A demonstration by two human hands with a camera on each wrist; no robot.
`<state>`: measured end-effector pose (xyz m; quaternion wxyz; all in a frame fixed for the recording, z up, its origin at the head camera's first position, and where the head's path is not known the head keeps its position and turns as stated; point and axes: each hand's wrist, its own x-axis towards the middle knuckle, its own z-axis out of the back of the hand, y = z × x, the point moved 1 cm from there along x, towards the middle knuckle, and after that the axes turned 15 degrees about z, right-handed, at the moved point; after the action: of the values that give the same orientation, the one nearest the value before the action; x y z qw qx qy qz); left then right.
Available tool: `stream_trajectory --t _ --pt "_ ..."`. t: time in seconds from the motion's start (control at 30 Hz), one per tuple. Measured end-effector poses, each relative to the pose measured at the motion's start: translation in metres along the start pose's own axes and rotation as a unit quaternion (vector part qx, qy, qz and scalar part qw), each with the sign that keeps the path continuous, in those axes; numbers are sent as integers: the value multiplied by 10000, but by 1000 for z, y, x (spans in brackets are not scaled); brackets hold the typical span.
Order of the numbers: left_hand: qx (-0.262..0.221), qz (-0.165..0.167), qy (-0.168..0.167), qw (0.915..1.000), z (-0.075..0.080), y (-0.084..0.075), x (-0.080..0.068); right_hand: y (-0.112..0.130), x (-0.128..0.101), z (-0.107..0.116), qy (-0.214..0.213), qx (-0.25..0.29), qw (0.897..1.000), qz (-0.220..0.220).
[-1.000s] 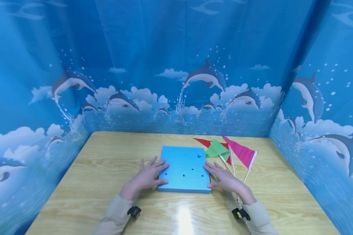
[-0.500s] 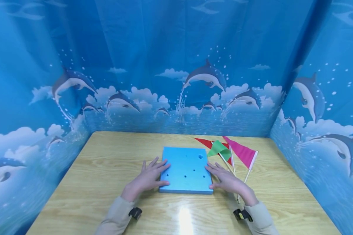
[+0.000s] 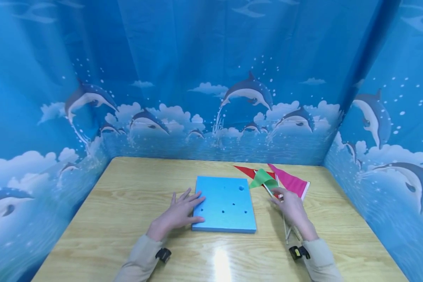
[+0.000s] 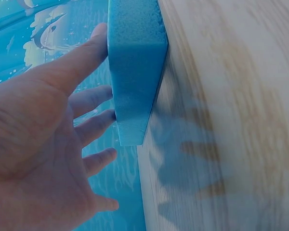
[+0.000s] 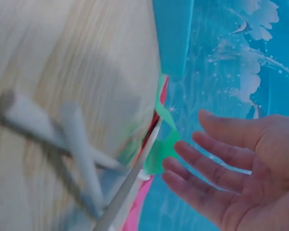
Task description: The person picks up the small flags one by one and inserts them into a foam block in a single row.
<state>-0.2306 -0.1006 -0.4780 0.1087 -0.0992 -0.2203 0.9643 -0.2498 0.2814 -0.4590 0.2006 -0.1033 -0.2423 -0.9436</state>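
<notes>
A square blue foam block (image 3: 225,201) with several small holes and one larger hole lies flat on the table. My left hand (image 3: 178,211) rests with spread fingers on its left edge; in the left wrist view the thumb and fingertips lie along the upper side of the foam block (image 4: 137,72). Over the flags at the right is my right hand (image 3: 291,205), fingers loosely bent. Below it lie a green flag (image 3: 264,178), a red flag (image 3: 244,170) and a pink flag (image 3: 289,181). The right wrist view shows the hand (image 5: 226,168) apart from the white sticks (image 5: 127,192).
The wooden table (image 3: 134,180) reaches back to a blue curtain (image 3: 197,58) printed with dolphins, which also hangs along both sides. Stick ends (image 3: 288,235) lie near my right wrist.
My right hand has left the block's right edge and moved right, over the flags. The block has shifted slightly right; my left hand stays on it.
</notes>
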Motion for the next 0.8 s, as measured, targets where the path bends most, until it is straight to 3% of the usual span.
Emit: stream_trajectory --t 0.43,0.63,0.8 --pt "3 -1 50 10000 1 -1 0 -22 10 -1 957 133 9904 -989" --pt "6 19 71 10000 1 0 0 -26 11 -1 933 317 9888 -1123" --pt "27 17 47 10000 0 0 0 -25 10 3 593 1082 9844 -1252"
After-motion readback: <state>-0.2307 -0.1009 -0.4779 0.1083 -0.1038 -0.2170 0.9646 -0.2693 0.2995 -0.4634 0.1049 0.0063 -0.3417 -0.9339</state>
